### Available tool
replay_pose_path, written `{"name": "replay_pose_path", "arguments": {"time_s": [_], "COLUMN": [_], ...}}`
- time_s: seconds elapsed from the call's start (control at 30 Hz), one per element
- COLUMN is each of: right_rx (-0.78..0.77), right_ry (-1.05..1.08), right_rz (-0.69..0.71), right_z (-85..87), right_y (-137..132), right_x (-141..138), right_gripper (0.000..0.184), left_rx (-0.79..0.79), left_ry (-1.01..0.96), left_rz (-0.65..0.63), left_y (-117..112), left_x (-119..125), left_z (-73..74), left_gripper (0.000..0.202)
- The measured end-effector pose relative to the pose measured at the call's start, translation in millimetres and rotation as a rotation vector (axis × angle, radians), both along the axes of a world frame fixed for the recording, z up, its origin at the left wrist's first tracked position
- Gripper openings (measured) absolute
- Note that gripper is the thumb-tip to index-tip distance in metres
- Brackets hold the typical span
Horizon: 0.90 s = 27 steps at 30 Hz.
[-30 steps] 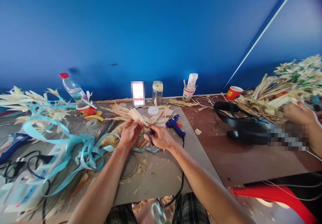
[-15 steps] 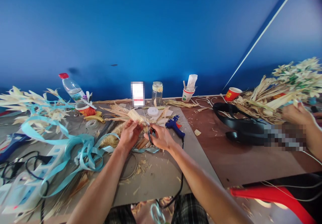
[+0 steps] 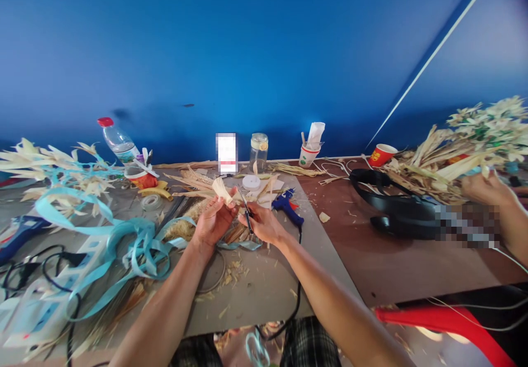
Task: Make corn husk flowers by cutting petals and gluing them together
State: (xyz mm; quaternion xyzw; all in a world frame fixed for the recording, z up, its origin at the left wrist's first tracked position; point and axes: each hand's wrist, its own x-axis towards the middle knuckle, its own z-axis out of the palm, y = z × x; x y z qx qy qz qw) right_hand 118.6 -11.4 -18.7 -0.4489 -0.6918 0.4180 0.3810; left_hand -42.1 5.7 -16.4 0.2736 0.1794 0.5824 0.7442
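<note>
Your left hand (image 3: 215, 221) has rolled palm-up since half a second ago, and the pale husk piece (image 3: 221, 190) it grips now shows a narrower face; the scissors (image 3: 248, 218) have swung slightly more upright. You hold that piece at the centre of the frame, pinched between thumb and fingers, its dry, ribbed end flaring like a small fan. Your right hand (image 3: 264, 224) is closed around the dark scissor handles, the thin metal blades pointing up just beside the husk; whether they touch it, you cannot tell.

Toward the right edge, a red paper cup (image 3: 381, 155) bears yellow lettering too small to read. Right of centre, a white paper cup (image 3: 309, 155) carries a green mark; at left, the label on the clear, red-capped bottle (image 3: 119, 146) is illegible too. Glossy blue ribbon (image 3: 142, 246) loops across the left of your grey bench (image 3: 268, 295), and a blue plastic glue gun (image 3: 287, 206) lies right of your hands.
</note>
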Motion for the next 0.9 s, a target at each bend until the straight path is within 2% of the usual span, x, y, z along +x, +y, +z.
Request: {"name": "replay_pose_path", "arguments": {"time_s": [0.17,0.27,0.5,0.7,0.9], "right_rx": [-0.008,0.001,0.003,0.036,0.065], "right_ry": [0.044,0.008,0.003,-0.094,-0.118], "right_rz": [0.057,0.042,0.014,-0.021,0.008], "right_z": [-1.4,0.7,-1.4,7.6,7.9], "right_y": [-1.2,-2.4,-1.2,-4.9,-5.8], "right_x": [-2.1,-2.2,-1.5,-1.0,-1.2], "right_gripper": [0.028,0.028,0.026,0.024,0.025], "left_rx": [-0.021,-0.04,-0.056,-0.047,-0.075], "left_ry": [-0.002,-0.002,-0.007,0.026,-0.014], "left_rz": [-0.004,0.033,0.102,0.04,0.059], "left_y": [-0.1,1.8,4.1,2.6,3.3], "left_x": [1.8,1.6,0.0,-0.1,-0.3], "left_z": [-0.4,-3.0,-6.2,-5.0,-5.2], "left_gripper": [0.017,0.01,0.01,0.018,0.012]}}
